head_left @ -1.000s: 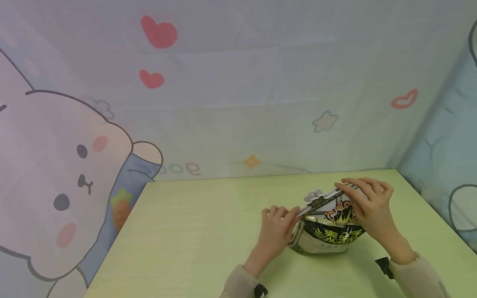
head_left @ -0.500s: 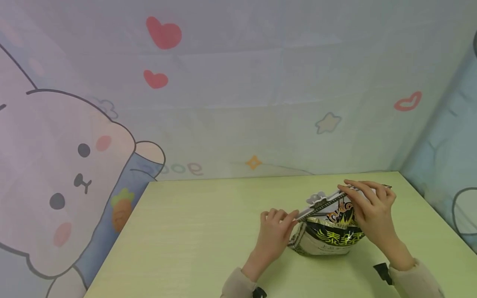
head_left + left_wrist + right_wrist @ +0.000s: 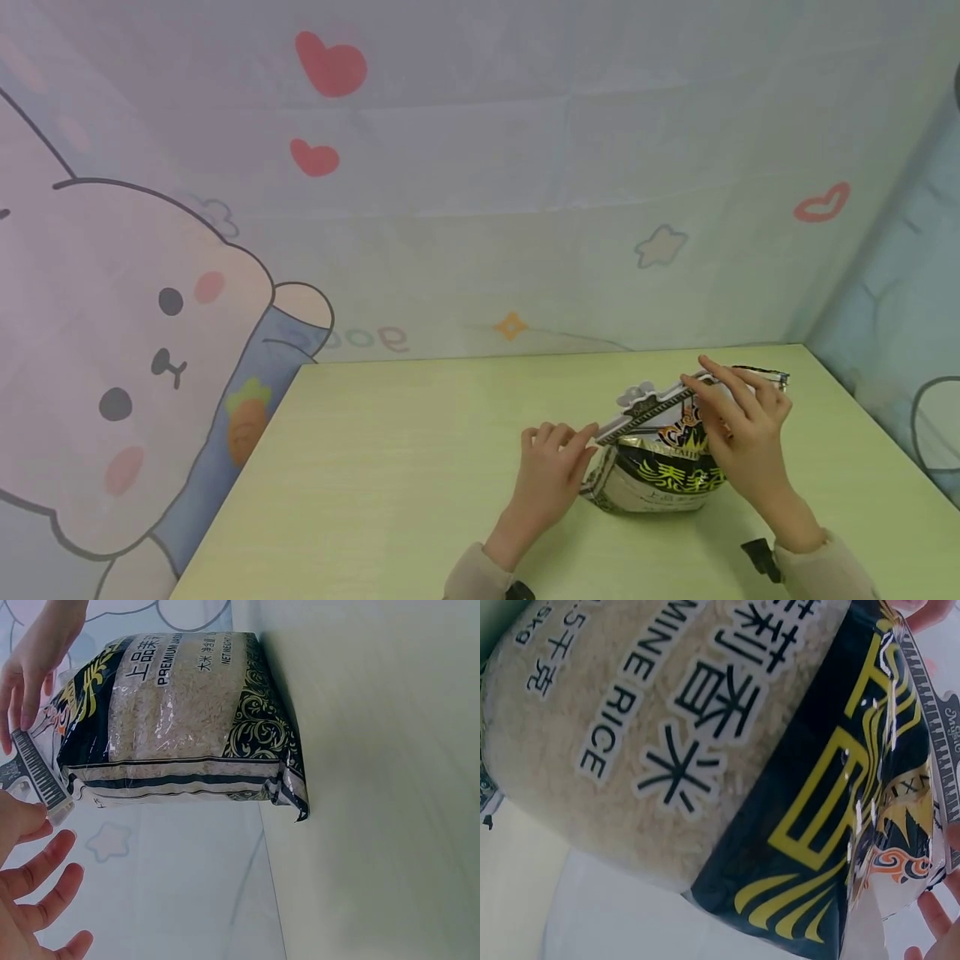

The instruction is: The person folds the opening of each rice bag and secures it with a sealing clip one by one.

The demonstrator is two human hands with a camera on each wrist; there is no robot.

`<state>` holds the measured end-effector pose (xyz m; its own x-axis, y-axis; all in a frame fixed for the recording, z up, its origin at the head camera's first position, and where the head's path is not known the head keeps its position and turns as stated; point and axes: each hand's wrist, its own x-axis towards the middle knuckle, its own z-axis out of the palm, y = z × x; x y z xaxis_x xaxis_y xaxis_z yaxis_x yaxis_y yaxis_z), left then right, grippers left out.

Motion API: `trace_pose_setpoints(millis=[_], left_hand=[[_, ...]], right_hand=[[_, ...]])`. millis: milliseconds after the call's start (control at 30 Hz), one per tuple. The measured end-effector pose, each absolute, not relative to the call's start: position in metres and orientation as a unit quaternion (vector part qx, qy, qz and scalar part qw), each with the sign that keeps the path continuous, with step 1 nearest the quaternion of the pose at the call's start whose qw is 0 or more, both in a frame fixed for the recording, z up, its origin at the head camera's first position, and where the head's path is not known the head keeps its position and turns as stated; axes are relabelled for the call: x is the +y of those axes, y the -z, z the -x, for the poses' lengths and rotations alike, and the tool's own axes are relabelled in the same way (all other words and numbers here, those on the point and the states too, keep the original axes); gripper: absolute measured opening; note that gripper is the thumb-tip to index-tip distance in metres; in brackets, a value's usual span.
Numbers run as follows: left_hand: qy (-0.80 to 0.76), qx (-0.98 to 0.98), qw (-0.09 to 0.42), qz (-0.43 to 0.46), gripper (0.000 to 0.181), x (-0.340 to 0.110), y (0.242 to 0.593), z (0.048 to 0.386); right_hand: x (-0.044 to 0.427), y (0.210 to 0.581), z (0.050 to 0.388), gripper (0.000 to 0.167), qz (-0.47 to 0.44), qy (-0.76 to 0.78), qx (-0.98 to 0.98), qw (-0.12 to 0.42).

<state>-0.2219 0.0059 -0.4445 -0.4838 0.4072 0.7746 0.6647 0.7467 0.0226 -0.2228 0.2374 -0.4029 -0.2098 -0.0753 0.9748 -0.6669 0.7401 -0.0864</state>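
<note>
A bag of rice (image 3: 660, 487) with a dark band and yellow characters stands on the table at the right in the head view. Across its gathered top lies a long white and dark bag clip (image 3: 641, 410), slanting up to the right. My left hand (image 3: 551, 471) pinches the clip's left end between thumb and forefinger; its other fingers (image 3: 56, 889) are spread in the left wrist view. My right hand (image 3: 750, 437) holds the clip nearer its right end. The bag's top corner (image 3: 780, 379) sticks out beyond that hand. Rice grains show through the bag's clear front (image 3: 690, 750).
The pale green table (image 3: 405, 475) stretches left of the bag. Behind it hangs a printed cloth backdrop (image 3: 480, 208) with hearts and a cartoon animal, and another printed cloth (image 3: 900, 292) borders the right side.
My right hand's fingers have shifted a little along the clip, leaving more of the bag's top right corner visible. My left hand and the bag have hardly moved.
</note>
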Motion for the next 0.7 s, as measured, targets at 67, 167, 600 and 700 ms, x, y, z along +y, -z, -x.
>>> trace_pose_setpoints(millis=[67, 167, 600, 700], left_hand=[[0.164, -0.847, 0.394, 0.316, 0.025, 0.005, 0.444, 0.221], [0.166, -0.850, 0.389, 0.314, 0.025, 0.003, 0.443, 0.220], [0.176, -0.847, 0.389, 0.316, 0.025, -0.003, 0.444, 0.213], [0.179, -0.845, 0.392, 0.317, 0.024, -0.004, 0.444, 0.212]], right_hand=[[0.236, 0.404, 0.222, 0.031, -0.253, -0.264, -0.731, 0.576], [0.234, 0.404, 0.220, 0.032, -0.250, -0.275, -0.733, 0.570], [0.224, 0.406, 0.211, 0.033, -0.215, -0.319, -0.736, 0.557], [0.222, 0.407, 0.209, 0.031, -0.206, -0.326, -0.738, 0.553]])
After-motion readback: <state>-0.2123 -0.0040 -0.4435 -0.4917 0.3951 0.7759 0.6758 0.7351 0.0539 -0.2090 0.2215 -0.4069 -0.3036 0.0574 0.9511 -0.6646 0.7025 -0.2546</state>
